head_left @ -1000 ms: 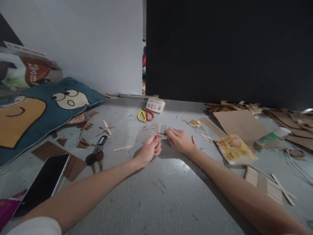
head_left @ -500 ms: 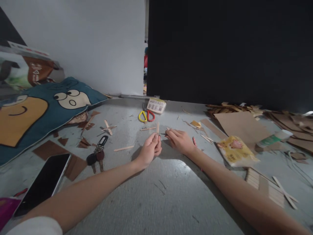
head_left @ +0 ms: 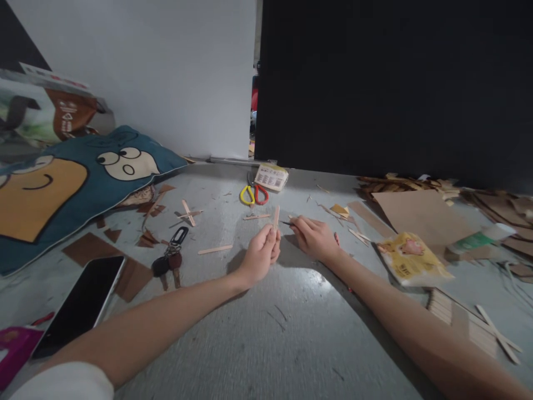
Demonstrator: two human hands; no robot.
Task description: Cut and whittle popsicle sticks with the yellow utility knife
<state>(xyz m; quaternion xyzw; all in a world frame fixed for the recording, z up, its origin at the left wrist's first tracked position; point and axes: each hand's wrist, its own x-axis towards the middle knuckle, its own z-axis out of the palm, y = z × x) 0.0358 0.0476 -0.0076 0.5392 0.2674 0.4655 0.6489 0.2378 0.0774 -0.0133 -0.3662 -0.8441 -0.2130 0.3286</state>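
Note:
My left hand (head_left: 263, 251) is closed round a wooden craft stick (head_left: 276, 215), which stands up out of the fist. To its right, my right hand (head_left: 313, 238) pinches a thin dark pointed tool (head_left: 286, 223). The tool's tip points left at the stick; whether they touch I cannot tell. The tool's rear part is hidden by the fingers. Just beyond my hands lie another craft stick (head_left: 256, 217) and scissors (head_left: 254, 194) with one yellow and one red handle. A further loose stick (head_left: 215, 249) lies left of my left hand.
Crossed sticks (head_left: 190, 213), keys (head_left: 168, 263), a phone (head_left: 79, 305) and a blue cushion (head_left: 108, 166) are at left. A yellow packet (head_left: 412, 258), a glue tube (head_left: 478, 238), cardboard (head_left: 416, 214) and a row of joined sticks (head_left: 462, 322) occupy the right. A small pack (head_left: 271, 177) lies at the back.
The whole view has shifted slightly, so things appear a little further right. The tool's tip sits slightly higher against the stick. Both hands keep their hold.

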